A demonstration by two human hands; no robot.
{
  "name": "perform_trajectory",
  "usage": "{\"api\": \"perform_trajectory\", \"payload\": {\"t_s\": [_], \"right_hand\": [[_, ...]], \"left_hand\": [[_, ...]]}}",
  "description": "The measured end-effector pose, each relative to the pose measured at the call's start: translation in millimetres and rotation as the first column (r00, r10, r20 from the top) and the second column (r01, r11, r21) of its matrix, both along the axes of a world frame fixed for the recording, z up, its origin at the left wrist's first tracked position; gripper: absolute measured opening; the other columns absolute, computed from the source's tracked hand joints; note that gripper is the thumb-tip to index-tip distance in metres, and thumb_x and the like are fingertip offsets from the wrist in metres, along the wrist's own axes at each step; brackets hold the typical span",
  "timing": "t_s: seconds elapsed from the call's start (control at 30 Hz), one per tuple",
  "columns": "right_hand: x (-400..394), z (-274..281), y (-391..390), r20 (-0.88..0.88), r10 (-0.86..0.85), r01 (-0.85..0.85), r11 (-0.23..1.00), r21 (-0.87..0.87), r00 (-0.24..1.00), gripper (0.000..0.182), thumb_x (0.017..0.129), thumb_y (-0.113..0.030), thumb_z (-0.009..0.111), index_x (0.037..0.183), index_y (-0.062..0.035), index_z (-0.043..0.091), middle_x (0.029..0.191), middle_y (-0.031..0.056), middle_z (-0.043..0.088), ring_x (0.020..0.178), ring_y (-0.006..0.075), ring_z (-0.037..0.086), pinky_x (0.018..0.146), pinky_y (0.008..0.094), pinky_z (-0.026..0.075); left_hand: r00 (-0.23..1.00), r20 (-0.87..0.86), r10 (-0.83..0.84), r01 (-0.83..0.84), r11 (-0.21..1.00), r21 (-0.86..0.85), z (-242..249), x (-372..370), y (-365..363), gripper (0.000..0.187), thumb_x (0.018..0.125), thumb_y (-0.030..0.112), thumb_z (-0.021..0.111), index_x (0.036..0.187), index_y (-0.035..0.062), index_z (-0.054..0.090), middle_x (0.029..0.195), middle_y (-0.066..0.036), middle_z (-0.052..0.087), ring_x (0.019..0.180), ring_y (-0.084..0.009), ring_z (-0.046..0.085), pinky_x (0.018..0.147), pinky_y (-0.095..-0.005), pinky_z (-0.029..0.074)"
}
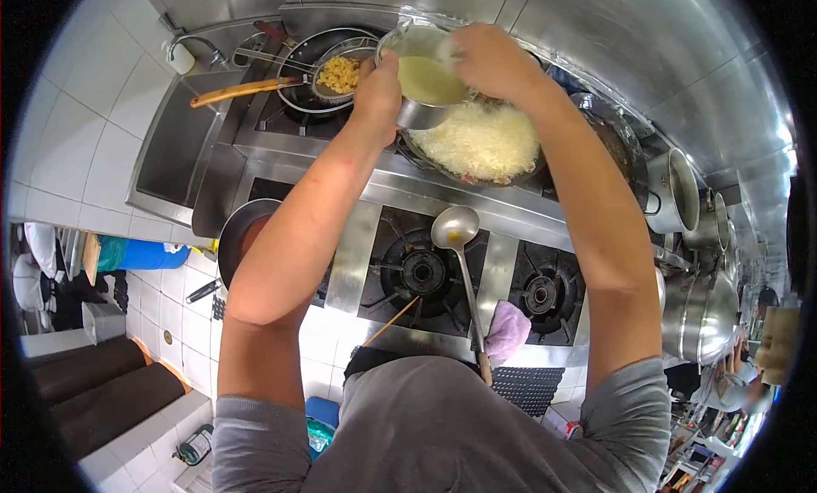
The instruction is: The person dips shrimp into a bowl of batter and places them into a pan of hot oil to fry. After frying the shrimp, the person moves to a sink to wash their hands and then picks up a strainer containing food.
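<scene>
With our left hand (pixel 380 91) we are gripping the metal pot (pixel 423 116) between our hands, ideally bracing it steady beside the pale shreds (pixel 483 146), while our right hand (pixel 494 60), grip too blurred to tell, is working at its rim.

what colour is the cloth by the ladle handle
The cloth is light purple, seen best in the head view.
</scene>
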State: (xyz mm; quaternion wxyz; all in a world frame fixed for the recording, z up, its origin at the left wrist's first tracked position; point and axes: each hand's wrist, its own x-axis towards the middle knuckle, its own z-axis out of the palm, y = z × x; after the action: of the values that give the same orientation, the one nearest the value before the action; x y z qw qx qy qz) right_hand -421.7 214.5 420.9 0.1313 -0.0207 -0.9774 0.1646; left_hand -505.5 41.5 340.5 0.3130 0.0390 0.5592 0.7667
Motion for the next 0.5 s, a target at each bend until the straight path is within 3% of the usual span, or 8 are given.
{"api": "perform_trajectory", "payload": {"t_s": [0.03,0.07,0.1,0.2,0.3,0.43,0.5], "right_hand": [[-10.3,-1.1,-7.1,-0.005,-0.004,0.004,1.000,-0.002,1.000,0.030,0.083,-0.011,0.066,0.109,-0.0056,0.080,0.108,0.0244,0.076,0.102,0.0421,0.074,0.089,0.0484,0.059],[-20.3,-1.2,-15.6,0.262,0.013,-0.030,0.998,0.062,0.965,0.034,0.083,-0.012,0.067,0.114,-0.0066,0.080,0.114,0.0243,0.076,0.105,0.0406,0.075,0.089,0.0486,0.059],[-28.6,-2.4,-16.3,0.512,0.011,-0.081,0.990,0.115,0.859,0.037,0.084,-0.014,0.067,0.119,-0.0076,0.079,0.119,0.0241,0.076,0.109,0.0392,0.075,0.090,0.0488,0.059],[-72.9,-86.6,14.9,0.601,-0.034,-0.146,0.958,0.248,0.798,0.042,0.084,-0.017,0.070,0.124,-0.0074,0.078,0.124,0.0236,0.075,0.111,0.0376,0.075,0.088,0.0487,0.059],[-57.8,-61.2,-0.9,0.666,-0.024,-0.121,0.978,0.171,0.746,0.043,0.084,-0.020,0.071,0.125,-0.0059,0.078,0.126,0.0239,0.075,0.112,0.0369,0.074,0.091,0.0480,0.058],[-31.6,6.3,-22.9,0.696,-0.074,-0.131,0.963,0.237,0.714,0.044,0.083,-0.020,0.073,0.125,-0.0063,0.078,0.123,0.0236,0.076,0.114,0.0357,0.073,0.097,0.0466,0.056],[-12.7,45.3,-25.7,0.558,0.050,-0.169,0.972,0.163,0.828,0.043,0.081,-0.016,0.074,0.123,-0.0060,0.078,0.118,0.0237,0.076,0.111,0.0368,0.073,0.097,0.0453,0.056]], "left_hand": [[1.000,-0.005,-0.004,0.004,1.000,0.021,-2.4,2.7,3.9,0.054,0.114,0.048,0.046,0.156,0.0129,0.044,0.145,-0.014,0.060,0.127,-0.0318,0.065,0.094,-0.0578,0.058],[1.000,-0.010,-0.006,0.006,0.999,0.042,-2.1,5.9,6.7,0.058,0.113,0.055,0.044,0.156,0.0162,0.045,0.150,-0.010,0.059,0.131,-0.0317,0.062,0.099,-0.0663,0.052],[1.000,-0.015,-0.007,0.008,0.999,0.040,5.3,11.1,7.2,0.058,0.113,0.055,0.044,0.156,0.0162,0.045,0.150,-0.010,0.059,0.131,-0.0317,0.062,0.099,-0.0663,0.052],[1.000,-0.001,-0.005,0.005,0.999,-0.053,19.1,23.3,10.1,0.057,0.113,0.054,0.045,0.158,0.0187,0.041,0.151,-0.010,0.058,0.132,-0.0338,0.061,0.097,-0.0690,0.052],[0.996,0.088,-0.009,0.011,1.000,-0.027,19.8,24.8,12.3,0.057,0.113,0.055,0.046,0.158,0.0207,0.041,0.151,-0.010,0.057,0.133,-0.0353,0.060,0.098,-0.0703,0.051],[0.997,0.079,-0.022,0.024,0.999,-0.025,11.7,25.0,6.5,0.058,0.113,0.055,0.045,0.158,0.0205,0.040,0.151,-0.010,0.057,0.132,-0.0349,0.061,0.099,-0.0698,0.050],[0.999,0.029,-0.041,0.042,0.999,-0.014,8.1,16.7,5.0,0.058,0.113,0.056,0.044,0.159,0.0204,0.039,0.152,-0.011,0.056,0.132,-0.0342,0.061,0.098,-0.0697,0.051]]}}
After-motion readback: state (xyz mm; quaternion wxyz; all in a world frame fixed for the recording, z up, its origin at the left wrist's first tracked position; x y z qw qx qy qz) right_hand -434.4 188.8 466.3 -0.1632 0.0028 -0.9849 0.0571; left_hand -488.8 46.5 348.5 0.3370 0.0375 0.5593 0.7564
